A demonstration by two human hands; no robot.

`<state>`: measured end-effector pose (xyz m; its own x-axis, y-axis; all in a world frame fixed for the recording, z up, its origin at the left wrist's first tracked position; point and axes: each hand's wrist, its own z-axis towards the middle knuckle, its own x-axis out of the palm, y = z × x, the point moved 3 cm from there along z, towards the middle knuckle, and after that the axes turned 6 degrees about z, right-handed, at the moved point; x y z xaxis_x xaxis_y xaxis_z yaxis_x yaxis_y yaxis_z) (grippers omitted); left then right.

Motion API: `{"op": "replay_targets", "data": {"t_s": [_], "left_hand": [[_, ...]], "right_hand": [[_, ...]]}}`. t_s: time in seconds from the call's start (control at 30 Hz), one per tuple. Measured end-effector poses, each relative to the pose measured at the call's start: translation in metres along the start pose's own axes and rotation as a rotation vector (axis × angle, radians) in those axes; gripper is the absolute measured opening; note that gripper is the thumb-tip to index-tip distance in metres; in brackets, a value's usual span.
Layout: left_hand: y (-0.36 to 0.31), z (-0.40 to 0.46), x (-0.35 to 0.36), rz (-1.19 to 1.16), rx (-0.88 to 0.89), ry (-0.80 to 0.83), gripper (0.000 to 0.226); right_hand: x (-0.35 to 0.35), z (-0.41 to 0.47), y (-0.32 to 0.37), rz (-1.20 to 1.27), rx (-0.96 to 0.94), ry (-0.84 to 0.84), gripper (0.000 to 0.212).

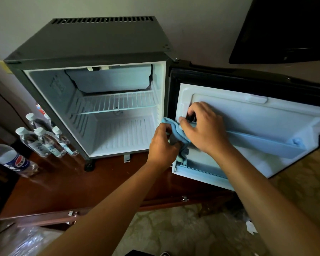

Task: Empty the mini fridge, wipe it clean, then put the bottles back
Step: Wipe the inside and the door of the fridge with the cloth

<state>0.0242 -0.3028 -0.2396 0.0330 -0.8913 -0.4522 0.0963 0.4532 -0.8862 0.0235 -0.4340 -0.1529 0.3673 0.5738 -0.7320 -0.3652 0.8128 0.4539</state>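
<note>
The black mini fridge stands on a dark wooden cabinet with its door swung open to the right. Its white interior holds no bottles, only a wire shelf. My left hand grips a blue cloth at the hinge side of the door's inner face. My right hand curls its fingers and thumb round the left end of the door's shelf rail. Several clear water bottles stand left of the fridge, and a Pepsi bottle lies in front of them.
The wooden cabinet top extends in front of the fridge. A dark flat screen hangs on the wall at upper right. Patterned carpet covers the floor below, with clear plastic at lower left.
</note>
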Motion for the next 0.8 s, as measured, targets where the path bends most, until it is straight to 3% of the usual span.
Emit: {"op": "replay_targets", "data": {"t_s": [0.27, 0.6, 0.8], "left_hand": [[0.014, -0.009, 0.008, 0.007, -0.129, 0.010, 0.046], [-0.013, -0.009, -0.003, 0.104, 0.011, -0.092, 0.041], [-0.007, -0.004, -0.003, 0.132, 0.014, -0.025, 0.051]], "right_hand": [[-0.001, -0.001, 0.002, 0.013, 0.005, 0.017, 0.024], [0.000, -0.002, 0.001, 0.000, -0.001, -0.007, 0.022], [0.002, -0.005, 0.005, -0.037, -0.011, -0.009, 0.024]]}}
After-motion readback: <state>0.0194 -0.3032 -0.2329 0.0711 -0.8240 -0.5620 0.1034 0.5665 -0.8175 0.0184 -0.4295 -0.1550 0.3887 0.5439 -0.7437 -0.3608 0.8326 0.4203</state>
